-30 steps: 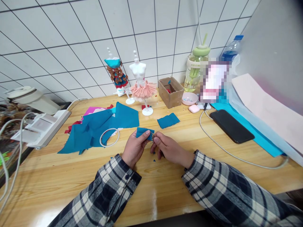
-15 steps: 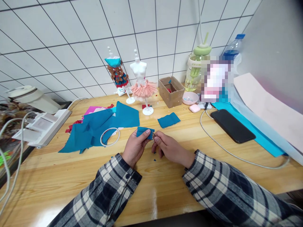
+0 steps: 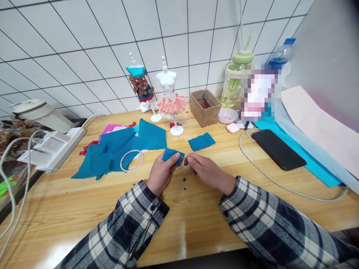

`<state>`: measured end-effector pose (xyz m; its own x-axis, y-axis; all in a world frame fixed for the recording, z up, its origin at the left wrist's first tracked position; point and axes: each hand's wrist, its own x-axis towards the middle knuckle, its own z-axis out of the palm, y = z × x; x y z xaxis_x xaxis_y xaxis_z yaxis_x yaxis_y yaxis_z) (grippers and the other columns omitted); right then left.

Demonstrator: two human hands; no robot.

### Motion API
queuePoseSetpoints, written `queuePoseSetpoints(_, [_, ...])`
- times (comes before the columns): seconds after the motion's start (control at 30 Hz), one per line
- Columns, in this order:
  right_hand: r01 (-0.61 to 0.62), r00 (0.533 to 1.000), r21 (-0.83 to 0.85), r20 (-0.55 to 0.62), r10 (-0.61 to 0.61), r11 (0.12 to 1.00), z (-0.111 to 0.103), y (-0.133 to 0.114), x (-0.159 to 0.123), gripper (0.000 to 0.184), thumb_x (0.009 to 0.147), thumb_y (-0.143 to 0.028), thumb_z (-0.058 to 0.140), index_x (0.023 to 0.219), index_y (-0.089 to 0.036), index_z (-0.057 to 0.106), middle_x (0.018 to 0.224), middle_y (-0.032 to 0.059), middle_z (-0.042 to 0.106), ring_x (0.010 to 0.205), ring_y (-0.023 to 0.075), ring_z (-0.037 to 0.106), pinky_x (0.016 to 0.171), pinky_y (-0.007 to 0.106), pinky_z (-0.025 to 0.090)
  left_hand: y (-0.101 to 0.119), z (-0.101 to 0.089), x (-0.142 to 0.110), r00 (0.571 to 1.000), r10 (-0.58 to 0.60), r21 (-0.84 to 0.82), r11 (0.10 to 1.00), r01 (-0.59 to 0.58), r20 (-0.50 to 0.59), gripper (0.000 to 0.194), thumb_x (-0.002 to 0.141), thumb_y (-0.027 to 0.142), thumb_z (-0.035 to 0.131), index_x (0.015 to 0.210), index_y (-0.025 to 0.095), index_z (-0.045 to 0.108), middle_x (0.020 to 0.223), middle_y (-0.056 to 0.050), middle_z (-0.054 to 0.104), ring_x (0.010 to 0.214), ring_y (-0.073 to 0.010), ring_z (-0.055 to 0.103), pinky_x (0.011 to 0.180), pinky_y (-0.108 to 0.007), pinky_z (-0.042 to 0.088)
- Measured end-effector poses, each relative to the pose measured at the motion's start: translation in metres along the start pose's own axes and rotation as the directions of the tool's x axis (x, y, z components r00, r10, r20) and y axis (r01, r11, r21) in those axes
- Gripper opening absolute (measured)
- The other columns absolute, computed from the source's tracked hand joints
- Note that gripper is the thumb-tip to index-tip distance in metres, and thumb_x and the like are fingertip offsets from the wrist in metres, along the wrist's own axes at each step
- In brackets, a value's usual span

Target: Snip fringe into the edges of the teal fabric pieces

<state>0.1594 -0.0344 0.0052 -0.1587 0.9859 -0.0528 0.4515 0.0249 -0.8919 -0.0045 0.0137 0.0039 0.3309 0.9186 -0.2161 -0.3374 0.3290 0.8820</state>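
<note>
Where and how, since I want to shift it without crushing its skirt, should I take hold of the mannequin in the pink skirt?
Best, I'd say, pinch the thin stem between the skirt and the round base, coming from the front. The mannequin stands upright, its stem shows below the flared pleats, and the other mannequin stands behind it, to the left.

The straw-topped bottle (image 3: 231, 87) apparently reads "ICE CO".
</note>
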Motion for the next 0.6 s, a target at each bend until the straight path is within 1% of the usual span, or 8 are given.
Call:
queuePoseSetpoints(0.23, [0.000, 1.000, 0.082, 0.021, -0.002, 0.997, -0.0024, -0.0040, -0.0011, 0.034, 0.099, -0.037, 0.030, 0.086, -0.021, 0.056, 0.069, -0.0021, 0.050, 0.069, 0.0150, 0.048, 0.067, 0.028, 0.036, 0.0017, -0.0016, 0.0004, 0.999, -0.004, 0.009, 1.000, 0.003, 0.052, 0.017, 0.070, 0.023, 0.080, 0.073, 0.014, 0.065, 0.069, 0.001, 0.066, 0.067, -0.0096, 0.059, 0.066, -0.021, 0.046])
queuePoseSetpoints(0.37, [-0.016, 0.999, 0.102, 0.038, 0.012, 0.995, -0.0043, -0.0065, -0.0016, 0.030, 0.098, -0.035, 0.032, 0.082, -0.021, 0.053, 0.068, -0.0026, 0.048, 0.068, 0.0146, 0.046, 0.066, 0.028, 0.035, 0.0026, -0.0015, 0.0003, 0.999, -0.022, 0.006, 1.000, 0.022, 0.036, 0.019, 0.067, 0.023, 0.082, 0.073, 0.014, 0.066, 0.070, 0.001, 0.066, 0.067, -0.0099, 0.059, 0.066, -0.022, 0.046])
queuePoseSetpoints(0.6, [-0.016, 0.999, 0.081, 0.037, 0.013, 0.997, -0.0065, -0.0071, -0.0018, 0.029, 0.097, -0.034, 0.034, 0.078, -0.021, 0.052, 0.068, -0.0021, 0.047, 0.068, 0.0150, 0.045, 0.063, 0.027, 0.033, 0.0019, -0.0032, 0.0014, 0.998, -0.038, 0.005, 0.999, 0.038, 0.040, 0.020, 0.066, 0.022, 0.083, 0.073, 0.014, 0.066, 0.071, 0.000, 0.067, 0.067, -0.0106, 0.061, 0.068, -0.022, 0.047])
